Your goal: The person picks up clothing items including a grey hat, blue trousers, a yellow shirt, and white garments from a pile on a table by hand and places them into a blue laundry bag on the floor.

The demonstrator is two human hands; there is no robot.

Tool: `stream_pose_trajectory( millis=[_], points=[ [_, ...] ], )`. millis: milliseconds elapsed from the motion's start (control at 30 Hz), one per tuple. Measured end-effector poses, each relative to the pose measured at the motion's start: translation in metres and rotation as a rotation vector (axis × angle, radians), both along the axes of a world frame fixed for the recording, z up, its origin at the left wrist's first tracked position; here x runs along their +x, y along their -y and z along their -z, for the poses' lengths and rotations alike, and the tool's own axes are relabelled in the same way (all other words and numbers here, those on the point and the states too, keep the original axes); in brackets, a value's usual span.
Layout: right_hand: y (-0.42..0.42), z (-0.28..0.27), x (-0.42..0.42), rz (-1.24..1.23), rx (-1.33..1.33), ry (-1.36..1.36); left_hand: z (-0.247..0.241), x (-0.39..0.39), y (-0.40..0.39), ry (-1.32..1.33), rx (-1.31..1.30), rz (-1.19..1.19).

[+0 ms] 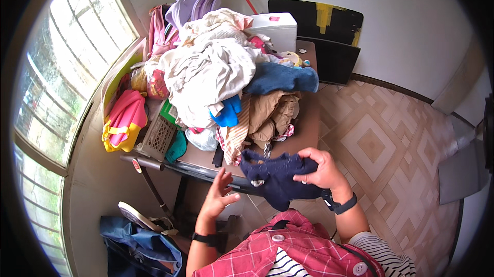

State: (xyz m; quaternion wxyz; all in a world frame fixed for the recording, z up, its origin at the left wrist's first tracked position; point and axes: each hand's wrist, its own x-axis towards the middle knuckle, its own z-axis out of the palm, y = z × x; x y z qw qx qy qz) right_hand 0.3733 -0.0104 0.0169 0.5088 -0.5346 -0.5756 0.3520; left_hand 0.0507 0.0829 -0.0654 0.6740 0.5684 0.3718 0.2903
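Observation:
My right hand [323, 169] pinches a dark navy cloth garment [276, 178] at its right side. Folded or bunched, the garment hangs before my body, with pale specks and a small whitish patch on it. My left hand [220, 196] is apart from the garment, just to its left, fingers spread and holding nothing. Beyond both hands, a brown table [308, 122] bears a large heap of clothes. White cloth [210, 72] tops the heap, with blue denim [283, 78], a tan garment [266, 113] and an orange-striped cloth [236, 132] at its near right side.
On the table's left are a pink and yellow bag [125, 120] and a plastic basket [158, 138]. A white box [276, 31] stands behind the heap, near black panels [328, 59] against the wall. A blue bag [142, 244] sits at lower left, below the barred window [73, 37].

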Motion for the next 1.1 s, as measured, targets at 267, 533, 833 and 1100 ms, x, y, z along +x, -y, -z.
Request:
stream_pose_trajectory(
  millis=[267,533,833,1100],
  points=[
    [0.029,-0.003,-0.002,0.354,0.301,0.385,-0.019,0.061,0.028,0.285,-0.112,0.086],
    [0.013,0.017,-0.075,0.624,0.257,0.392,-0.045,0.065,0.065,-0.166,0.421,-0.462],
    [0.03,0.012,-0.16,-0.108,0.33,0.003,-0.058,0.029,0.077,0.342,0.184,-0.21],
    [0.033,-0.013,-0.105,-0.363,0.187,-0.135,-0.059,-0.003,0.055,0.332,0.259,-0.243]
  ],
)
